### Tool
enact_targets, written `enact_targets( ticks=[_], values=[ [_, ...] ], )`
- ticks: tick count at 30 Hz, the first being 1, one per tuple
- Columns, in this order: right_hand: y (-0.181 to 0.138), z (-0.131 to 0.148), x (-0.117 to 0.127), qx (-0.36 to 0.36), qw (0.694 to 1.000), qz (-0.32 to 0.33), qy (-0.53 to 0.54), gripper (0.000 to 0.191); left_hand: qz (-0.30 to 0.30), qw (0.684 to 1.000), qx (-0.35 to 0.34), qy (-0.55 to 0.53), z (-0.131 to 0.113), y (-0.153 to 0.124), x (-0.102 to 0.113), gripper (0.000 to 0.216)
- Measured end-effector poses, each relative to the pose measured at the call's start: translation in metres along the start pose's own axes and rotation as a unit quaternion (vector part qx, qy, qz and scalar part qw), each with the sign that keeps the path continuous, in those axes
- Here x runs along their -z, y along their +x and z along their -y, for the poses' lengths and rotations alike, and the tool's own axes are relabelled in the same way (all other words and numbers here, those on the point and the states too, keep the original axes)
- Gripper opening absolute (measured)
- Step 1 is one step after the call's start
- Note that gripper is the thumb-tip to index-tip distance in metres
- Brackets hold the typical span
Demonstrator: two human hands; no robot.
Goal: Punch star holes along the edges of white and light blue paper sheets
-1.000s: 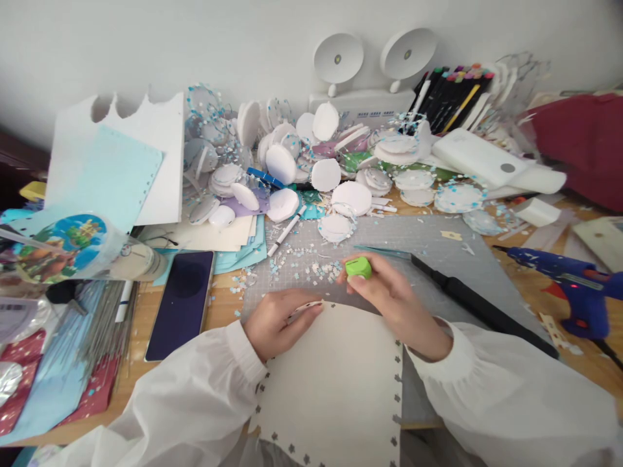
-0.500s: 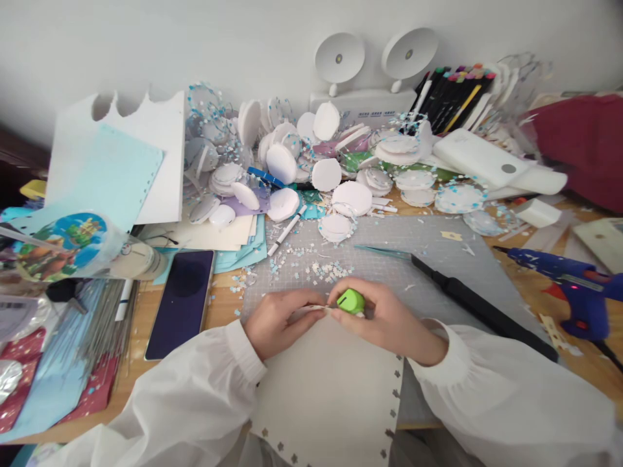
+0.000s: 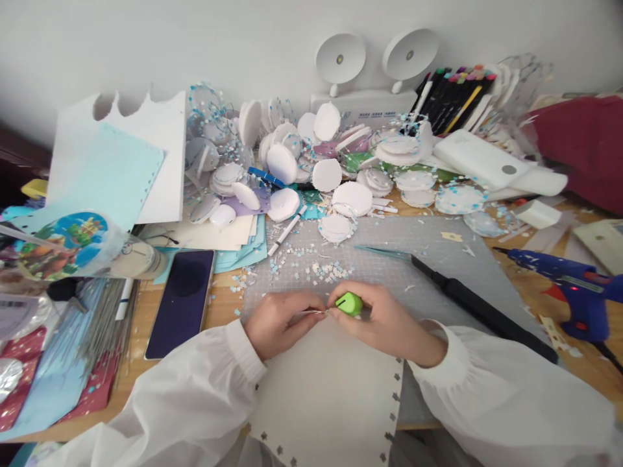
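Observation:
My right hand (image 3: 377, 318) is closed around a small green paper punch (image 3: 349, 303), set on the top edge of a cream paper sheet (image 3: 326, 383). My left hand (image 3: 282, 321) pinches that same top edge just left of the punch. Small punched shapes run along the sheet's right and bottom borders. The sheet lies over a grey cutting mat (image 3: 389, 253). Tiny punched paper bits (image 3: 316, 266) are scattered on the mat just beyond my hands.
A black knife (image 3: 467, 305) and a blue glue gun (image 3: 569, 285) lie to the right. A dark phone (image 3: 181, 301) rests at the left. White round discs (image 3: 326, 175) pile up at the back, with markers (image 3: 452, 97) behind. Blue paper (image 3: 104, 175) leans far left.
My right hand brought the green punch down and left from above the mat onto the sheet's top edge beside my left hand. The sheet shifted slightly toward me.

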State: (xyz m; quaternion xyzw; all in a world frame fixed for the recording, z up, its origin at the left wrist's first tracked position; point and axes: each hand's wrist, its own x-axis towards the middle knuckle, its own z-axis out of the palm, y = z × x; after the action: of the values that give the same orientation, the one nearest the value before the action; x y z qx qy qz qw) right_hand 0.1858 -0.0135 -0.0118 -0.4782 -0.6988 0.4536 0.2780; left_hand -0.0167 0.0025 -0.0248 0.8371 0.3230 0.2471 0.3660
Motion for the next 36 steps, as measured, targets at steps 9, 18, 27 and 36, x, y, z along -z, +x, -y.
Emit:
enact_targets(
  ticks=[9,18,27,36],
  values=[
    [0.001,0.0023,0.0014,0.003,1.0,0.005,0.012,0.006,0.001,1.0,0.003,0.015,-0.0011,-0.0006,0.0004,0.014],
    [0.001,-0.0016,0.0009,-0.005,0.999,-0.013,0.048,0.004,-0.005,1.0,0.0,0.01,0.0003,-0.0007,-0.0003,0.015],
    [0.0003,0.0016,0.0016,0.031,0.999,-0.027,0.023,0.012,0.006,1.0,0.005,0.018,-0.0001,0.0,-0.0005,0.016],
    [-0.0002,0.0026,-0.0021,0.041,0.998,-0.037,0.014,0.013,-0.003,1.0,-0.002,0.019,0.0003,-0.0011,-0.0004,0.017]
  ],
)
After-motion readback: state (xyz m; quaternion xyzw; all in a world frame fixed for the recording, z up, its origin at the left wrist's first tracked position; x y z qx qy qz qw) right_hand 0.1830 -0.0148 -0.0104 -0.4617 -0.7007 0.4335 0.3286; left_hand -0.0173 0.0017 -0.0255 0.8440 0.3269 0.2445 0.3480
